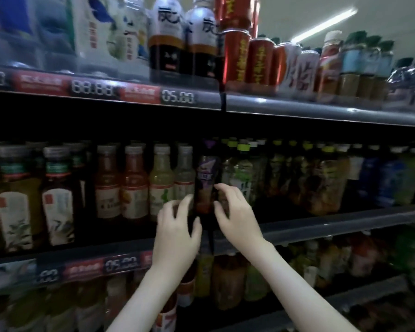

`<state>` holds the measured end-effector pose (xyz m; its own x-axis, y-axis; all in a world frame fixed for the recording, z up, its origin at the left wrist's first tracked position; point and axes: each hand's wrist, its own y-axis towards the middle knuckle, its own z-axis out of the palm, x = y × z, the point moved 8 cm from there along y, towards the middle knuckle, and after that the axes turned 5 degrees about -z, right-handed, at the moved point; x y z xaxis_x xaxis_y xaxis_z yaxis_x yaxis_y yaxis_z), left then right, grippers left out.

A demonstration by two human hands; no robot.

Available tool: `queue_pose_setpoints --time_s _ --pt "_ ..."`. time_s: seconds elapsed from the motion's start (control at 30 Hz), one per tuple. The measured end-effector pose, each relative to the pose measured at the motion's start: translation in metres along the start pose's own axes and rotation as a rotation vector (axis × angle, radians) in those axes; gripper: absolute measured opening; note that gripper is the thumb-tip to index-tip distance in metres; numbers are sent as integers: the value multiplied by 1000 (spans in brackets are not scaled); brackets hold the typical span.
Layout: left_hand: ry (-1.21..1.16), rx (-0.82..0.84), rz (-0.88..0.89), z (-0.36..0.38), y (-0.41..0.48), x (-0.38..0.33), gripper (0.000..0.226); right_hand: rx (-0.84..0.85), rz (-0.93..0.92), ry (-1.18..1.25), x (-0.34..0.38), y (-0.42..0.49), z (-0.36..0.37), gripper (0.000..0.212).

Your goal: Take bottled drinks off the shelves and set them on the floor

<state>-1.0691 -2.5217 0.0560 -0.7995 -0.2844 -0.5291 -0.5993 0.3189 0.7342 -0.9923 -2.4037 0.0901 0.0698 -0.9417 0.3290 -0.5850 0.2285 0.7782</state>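
Observation:
A dark bottle with a purple label and purple cap (206, 178) stands on the middle shelf (321, 226), between pale yellow-green bottles (162, 183) on its left and green-capped tea bottles (243, 178) on its right. My left hand (177, 226) reaches up at the bottle's lower left, fingers curled near its base. My right hand (235, 212) is at its lower right, fingers bent toward its side. The frame is blurred, so I cannot tell whether either hand grips the bottle or only touches it.
The top shelf (297, 109) carries white bottles, dark bottles with white tops (168, 37) and red cans (237, 56). Brown tea bottles (15, 197) fill the middle shelf's left. A lower shelf (225, 279) holds more bottles. Price tags (120, 263) line the shelf edges.

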Motion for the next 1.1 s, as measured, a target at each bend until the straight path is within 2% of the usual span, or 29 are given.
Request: queue_pose_setpoints --time_s 0.17,0.37,0.67,0.8,0.97,1.1 --pt "28 30 18 88 -4 -68 53 -18 -21 -28 -86 -22 -63 36" --pt "30 79 59 173 -11 -138 53 19 71 -41 -169 -50 -123 37" --pt "-4 259 196 257 -22 -208 52 -30 265 -163 -243 -101 -218 41" --pt "-13 303 181 288 -33 -232 53 -30 343 -204 -275 -128 -259 42" --pt "-5 356 181 326 -51 -275 54 -58 369 -202 -312 -145 -304 42" --pt "7 335 177 360 -58 -315 54 -37 322 -200 -348 -154 -333 43"
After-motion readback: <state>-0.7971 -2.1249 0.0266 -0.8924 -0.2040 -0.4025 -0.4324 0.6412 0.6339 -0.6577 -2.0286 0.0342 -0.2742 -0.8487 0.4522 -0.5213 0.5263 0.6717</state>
